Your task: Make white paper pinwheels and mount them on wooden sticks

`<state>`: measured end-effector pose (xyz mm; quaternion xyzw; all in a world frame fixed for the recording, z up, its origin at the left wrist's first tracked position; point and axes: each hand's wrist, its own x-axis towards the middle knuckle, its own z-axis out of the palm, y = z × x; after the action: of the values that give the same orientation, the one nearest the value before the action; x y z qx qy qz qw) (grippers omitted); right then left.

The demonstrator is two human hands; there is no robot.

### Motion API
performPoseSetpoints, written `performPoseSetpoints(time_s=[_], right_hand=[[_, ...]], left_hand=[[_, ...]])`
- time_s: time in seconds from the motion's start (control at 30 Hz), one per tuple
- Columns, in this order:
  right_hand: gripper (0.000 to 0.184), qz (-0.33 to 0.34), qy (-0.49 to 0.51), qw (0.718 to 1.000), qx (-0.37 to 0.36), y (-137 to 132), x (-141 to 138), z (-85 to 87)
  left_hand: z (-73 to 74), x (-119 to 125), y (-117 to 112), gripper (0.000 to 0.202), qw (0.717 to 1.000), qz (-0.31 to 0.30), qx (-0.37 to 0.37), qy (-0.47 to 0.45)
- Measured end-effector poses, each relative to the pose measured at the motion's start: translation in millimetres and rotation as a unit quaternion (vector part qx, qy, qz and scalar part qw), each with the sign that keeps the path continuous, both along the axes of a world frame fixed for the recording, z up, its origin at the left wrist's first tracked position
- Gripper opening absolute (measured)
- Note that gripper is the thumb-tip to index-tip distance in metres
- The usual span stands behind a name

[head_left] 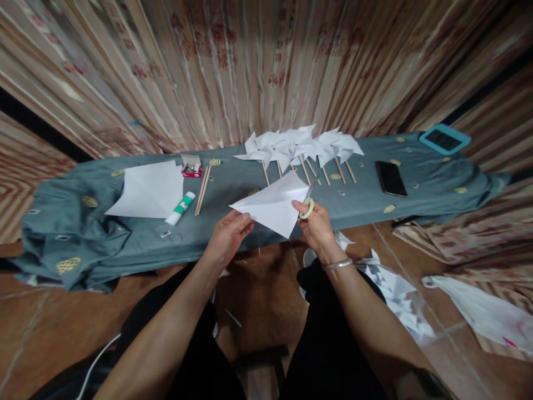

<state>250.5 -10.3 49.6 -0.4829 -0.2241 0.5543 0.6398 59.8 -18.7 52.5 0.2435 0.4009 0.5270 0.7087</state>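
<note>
A creased sheet of white paper (pixel 272 204) is held up over the near edge of the bench, between my two hands. My left hand (pixel 233 230) pinches its lower left edge with thumb and fingers. Closed around pale green-handled scissors (pixel 307 208), my right hand (pixel 315 225) also steadies the paper's right side with the thumb; the blades are mostly hidden. Behind the sheet lie several white paper pinwheels (pixel 297 145) on wooden sticks, overlapping in a row.
On the cloth-covered bench (pixel 233 166) lie white paper sheets (pixel 150 189), a glue stick (pixel 180 208), a small red box of pins (pixel 191 166), wooden sticks (pixel 202 190), a phone (pixel 391 178) and a blue-framed device (pixel 444 139). Folded white paper (pixel 402 294) sits on the floor at right.
</note>
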Motion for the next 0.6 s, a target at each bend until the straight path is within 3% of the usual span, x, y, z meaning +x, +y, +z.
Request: performPoseSetpoints(time_s=[0.13, 0.37, 0.47, 0.6], right_hand=[[0.037, 0.026, -0.009, 1.0, -0.003, -2, -10, -2.5], [0.043, 0.11, -0.076, 0.991, 0.026, -10, -18, -5.3], [0.048, 0.205, -0.143, 0.968, 0.023, -18, -13, -4.5], [0.058, 0.383, -0.185, 0.905, 0.019, -34, -7, -4.7]], left_hand=[[-3.6, 12, -2, 0.03, 0.999, 0.021, -0.024, -0.033], [8.4, 15, 7, 0.03, 0.988, 0.151, -0.037, -0.022], [16.0, 5, 13, 0.03, 0.982, 0.186, -0.016, -0.015], [23.0, -11, 21, 0.028, 0.974, 0.226, 0.007, -0.007]])
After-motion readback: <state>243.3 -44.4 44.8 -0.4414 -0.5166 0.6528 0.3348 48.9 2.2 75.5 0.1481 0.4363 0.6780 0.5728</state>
